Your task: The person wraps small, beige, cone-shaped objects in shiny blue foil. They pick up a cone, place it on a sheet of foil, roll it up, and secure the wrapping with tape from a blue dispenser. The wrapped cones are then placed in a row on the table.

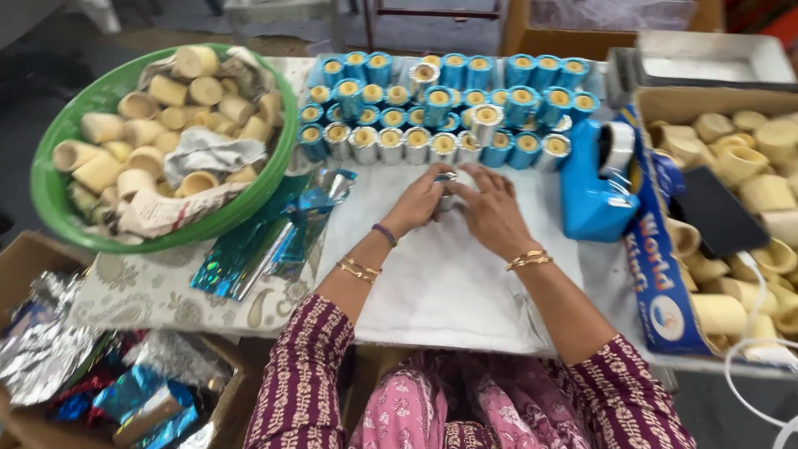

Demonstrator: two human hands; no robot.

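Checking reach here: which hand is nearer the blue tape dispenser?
Right. The right hand sits just left of the blue tape dispenser; the left hand is farther left, beyond it.

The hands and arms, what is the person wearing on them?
Maroon sleeves with a small cream print cover both upper arms. The left hand has thin gold bangles and a dark purple thread band at its wrist; the right hand has thin gold bangles only.
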